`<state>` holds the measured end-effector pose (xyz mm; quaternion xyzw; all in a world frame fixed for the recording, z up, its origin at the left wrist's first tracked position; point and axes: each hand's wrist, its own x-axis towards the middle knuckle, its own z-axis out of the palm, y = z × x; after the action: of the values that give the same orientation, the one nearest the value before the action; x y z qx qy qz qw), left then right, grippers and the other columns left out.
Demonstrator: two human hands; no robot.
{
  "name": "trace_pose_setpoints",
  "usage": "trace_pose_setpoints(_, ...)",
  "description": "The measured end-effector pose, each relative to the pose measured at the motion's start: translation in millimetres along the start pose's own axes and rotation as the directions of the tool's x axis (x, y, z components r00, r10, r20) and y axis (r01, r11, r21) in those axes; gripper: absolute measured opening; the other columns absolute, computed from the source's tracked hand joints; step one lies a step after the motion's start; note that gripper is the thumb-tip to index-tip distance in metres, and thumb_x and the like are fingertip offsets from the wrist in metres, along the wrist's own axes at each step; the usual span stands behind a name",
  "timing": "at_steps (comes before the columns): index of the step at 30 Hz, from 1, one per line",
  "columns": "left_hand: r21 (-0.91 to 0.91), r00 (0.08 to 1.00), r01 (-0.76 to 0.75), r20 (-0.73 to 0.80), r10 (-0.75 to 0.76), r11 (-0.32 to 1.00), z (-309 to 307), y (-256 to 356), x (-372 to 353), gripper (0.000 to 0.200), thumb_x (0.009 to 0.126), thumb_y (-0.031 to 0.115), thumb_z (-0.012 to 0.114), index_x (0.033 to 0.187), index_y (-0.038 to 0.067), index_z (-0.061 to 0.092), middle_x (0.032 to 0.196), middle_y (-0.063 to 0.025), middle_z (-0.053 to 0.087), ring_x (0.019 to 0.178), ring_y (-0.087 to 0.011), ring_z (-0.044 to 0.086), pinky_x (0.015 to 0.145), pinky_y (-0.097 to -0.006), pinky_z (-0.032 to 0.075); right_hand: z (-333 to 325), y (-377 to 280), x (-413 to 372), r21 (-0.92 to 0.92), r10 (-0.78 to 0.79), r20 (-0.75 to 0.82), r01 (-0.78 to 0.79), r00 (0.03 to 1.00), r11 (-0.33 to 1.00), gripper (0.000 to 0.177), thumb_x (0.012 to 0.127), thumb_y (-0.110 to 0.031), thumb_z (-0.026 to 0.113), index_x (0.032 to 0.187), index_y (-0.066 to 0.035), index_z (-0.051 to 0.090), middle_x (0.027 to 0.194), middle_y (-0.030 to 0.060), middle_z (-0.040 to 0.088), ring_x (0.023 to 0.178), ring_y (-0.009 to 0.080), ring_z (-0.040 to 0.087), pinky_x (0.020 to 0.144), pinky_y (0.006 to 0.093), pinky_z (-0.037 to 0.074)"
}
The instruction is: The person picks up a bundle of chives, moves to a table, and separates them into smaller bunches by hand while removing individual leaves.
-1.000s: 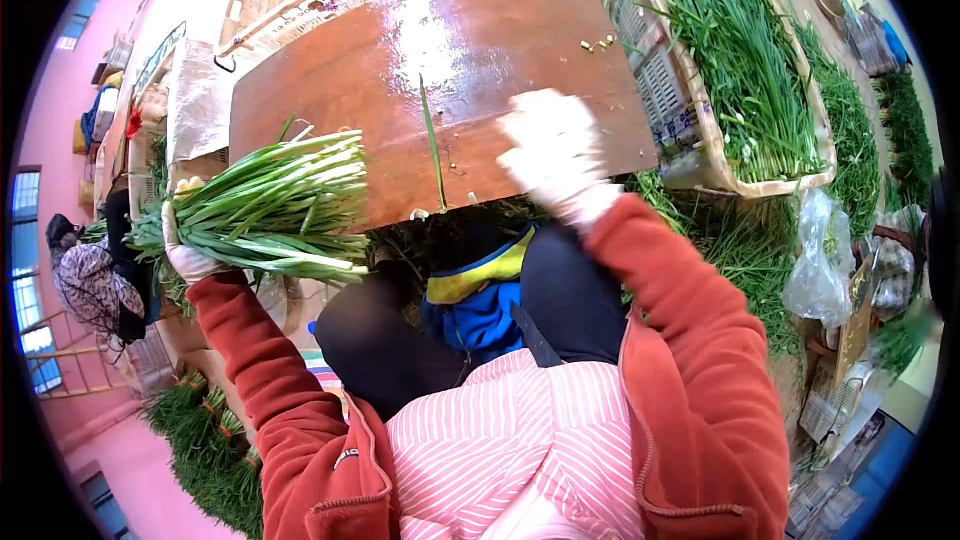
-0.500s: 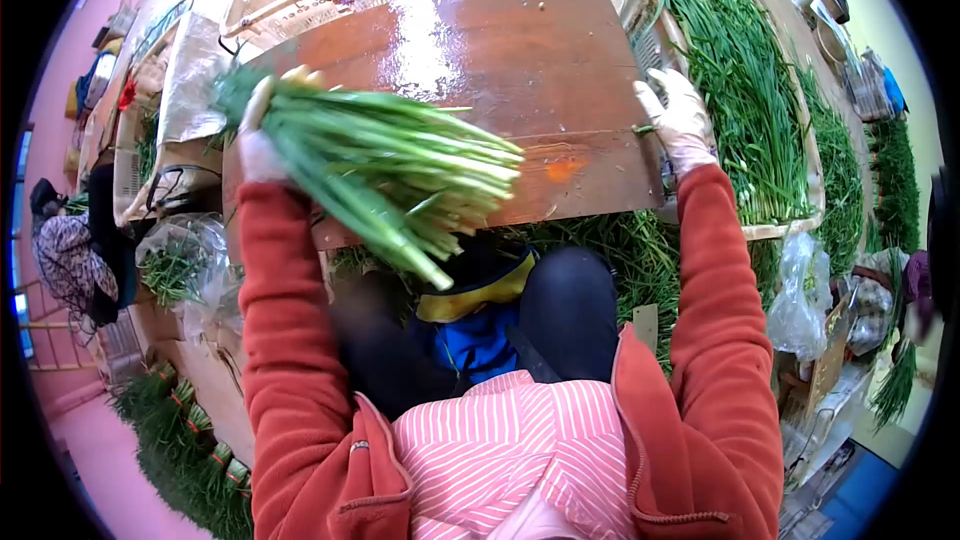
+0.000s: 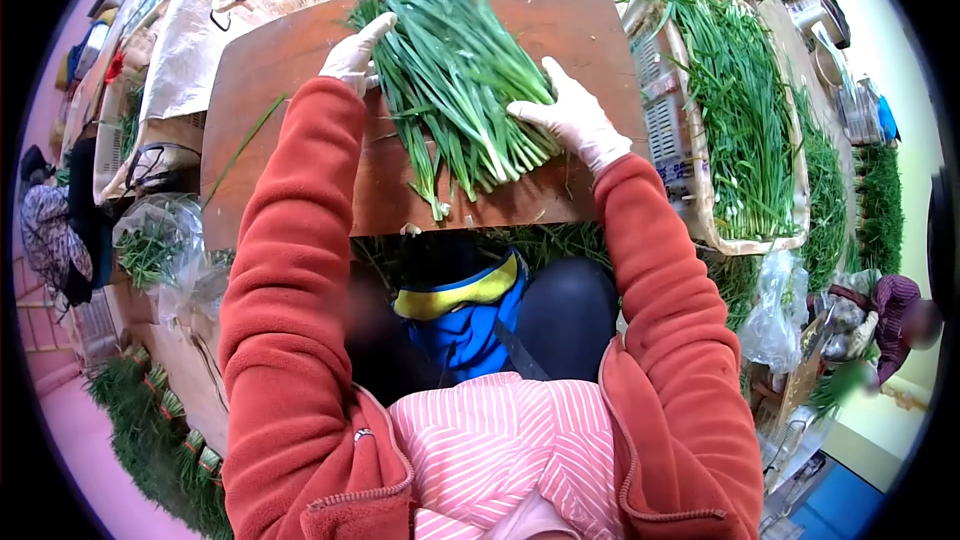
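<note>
A loose bunch of long green stalks (image 3: 455, 80) lies on the brown wooden board (image 3: 290, 60), its leafy ends toward the far side and its pale ends toward me. My left hand (image 3: 358, 52), in a whitish glove, rests against the bunch's upper left side with its fingers apart. At the lower right side of the bunch is my right hand (image 3: 575, 115), gloved too, thumb and fingers spread around its edge near the pale ends. One single green blade (image 3: 245, 148) lies apart on the board's left part.
A lined crate (image 3: 800, 180) full of green stalks stands to the right. Tied bundles (image 3: 165, 415) lie at the lower left. A clear plastic bag (image 3: 778, 310) hangs at the right. Other people (image 3: 895, 325) are at the far right and the far left (image 3: 50, 230).
The bunch has moved from the left onto the middle of the board, leafy ends now pointing away. My left hand has moved up and right; my right hand has come left to the bunch.
</note>
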<state>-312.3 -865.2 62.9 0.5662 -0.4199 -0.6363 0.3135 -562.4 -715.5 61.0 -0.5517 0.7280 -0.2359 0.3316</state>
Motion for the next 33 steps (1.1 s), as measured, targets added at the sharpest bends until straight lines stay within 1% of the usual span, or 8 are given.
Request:
trace_pose_setpoints(4, 0.145, 0.991, 0.060, -0.124, -0.042, 0.988, -36.6, -12.0, -2.5, 0.063, 0.076, 0.047, 0.064, 0.125, 0.012, 0.048, 0.132, -0.0112, 0.037, 0.111, -0.0245, 0.043, 0.092, -0.0382, 0.035, -9.7, 1.6, -11.3, -0.116, -0.087, -0.058, 0.080, 0.995, 0.990, 0.086, 0.071, -0.050, 0.065, 0.136, -0.003, 0.031, 0.131, 0.0206, 0.042, 0.121, 0.0329, 0.041, 0.101, 0.0366, 0.032)
trace_pose_setpoints(5, 0.273, 0.967, -0.175, -0.134, 0.217, 0.946, -46.3, -14.9, -11.1, 0.054, 0.073, 0.039, 0.070, 0.108, 0.000, 0.057, 0.104, -0.0078, 0.059, 0.091, -0.0167, 0.053, 0.082, -0.0318, 0.043, -13.9, -2.4, -19.0, -0.169, -0.085, -0.104, 0.067, 0.991, 0.983, 0.083, 0.073, -0.050, 0.063, 0.135, -0.004, 0.033, 0.132, 0.0203, 0.041, 0.123, 0.0317, 0.039, 0.101, 0.0366, 0.031)
trace_pose_setpoints(8, 0.188, 0.869, -0.365, -0.281, 0.407, 0.912, -56.1, -20.6, -46.4, 0.037, 0.077, 0.027, 0.068, 0.102, 0.000, 0.061, 0.096, -0.0057, 0.062, 0.085, -0.0148, 0.055, 0.078, -0.0284, 0.043, -15.2, 2.1, -34.0, -0.155, -0.241, -0.295, 0.203, 0.925, 0.967, 0.069, 0.077, -0.041, 0.063, 0.130, -0.002, 0.040, 0.130, 0.0195, 0.043, 0.121, 0.0311, 0.041, 0.100, 0.0357, 0.033)
trace_pose_setpoints(12, 0.084, 0.864, -0.403, -0.291, 0.410, 0.911, -51.2, -21.5, -118.3, 0.022, 0.082, 0.021, 0.062, 0.097, 0.005, 0.062, 0.089, 0.0007, 0.060, 0.079, -0.0069, 0.050, 0.071, -0.0218, 0.039, -5.4, -45.6, -81.8, -0.063, -0.325, -0.395, 0.328, 0.859, 0.943, 0.037, 0.081, -0.035, 0.060, 0.104, -0.006, 0.061, 0.100, 0.0153, 0.059, 0.090, 0.0271, 0.058, 0.079, 0.0363, 0.045)
trace_pose_setpoints(16, -0.039, 0.916, -0.374, -0.170, 0.362, 0.927, -36.1, -29.6, -182.6, 0.017, 0.083, 0.020, 0.059, 0.086, 0.004, 0.060, 0.080, -0.0009, 0.061, 0.065, -0.0064, 0.049, 0.060, -0.0197, 0.038, 26.7, -91.0, -106.7, -0.558, -0.298, -0.028, 0.232, 0.954, 0.797, 0.046, 0.079, -0.053, 0.052, 0.067, -0.010, 0.063, 0.065, 0.0119, 0.060, 0.063, 0.0311, 0.058, 0.059, 0.0391, 0.045)
trace_pose_setpoints(26, -0.472, 0.953, 0.292, 0.211, -0.215, 0.832, -30.1, -101.5, -224.2, 0.041, 0.084, 0.036, 0.059, 0.109, 0.003, 0.055, 0.095, -0.0101, 0.061, 0.089, -0.0204, 0.058, 0.081, -0.0351, 0.045, 123.9, -99.6, -143.6, -0.403, -0.667, -0.009, 0.608, 0.745, 0.684, 0.028, 0.079, -0.038, 0.058, 0.067, -0.013, 0.062, 0.063, 0.0084, 0.056, 0.062, 0.0274, 0.057, 0.056, 0.0392, 0.045)
trace_pose_setpoints(30, -0.697, 0.983, 0.184, 0.133, -0.126, 0.693, -35.6, -106.7, -213.8, 0.027, 0.086, 0.020, 0.058, 0.106, 0.001, 0.059, 0.059, 0.0021, 0.048, 0.056, -0.0136, 0.053, 0.057, -0.0284, 0.048, 107.9, -104.8, -154.1, -0.307, -0.435, 0.313, 0.523, 0.844, 0.795, 0.036, 0.078, -0.044, 0.059, 0.074, -0.009, 0.065, 0.067, 0.0100, 0.059, 0.065, 0.0272, 0.059, 0.058, 0.0385, 0.046)
trace_pose_setpoints(33, -0.704, 0.993, 0.029, -0.060, -0.101, 0.709, -36.5, -79.2, -221.5, 0.027, 0.088, 0.019, 0.056, 0.111, 0.006, 0.058, 0.051, 0.0096, 0.020, 0.044, -0.0040, 0.025, 0.047, -0.0218, 0.031, 97.8, -86.6, -130.7, -0.319, -0.386, 0.022, 0.372, 0.922, 0.872, 0.036, 0.079, -0.042, 0.058, 0.069, -0.008, 0.061, 0.068, 0.0125, 0.059, 0.066, 0.0296, 0.059, 0.059, 0.0406, 0.046)
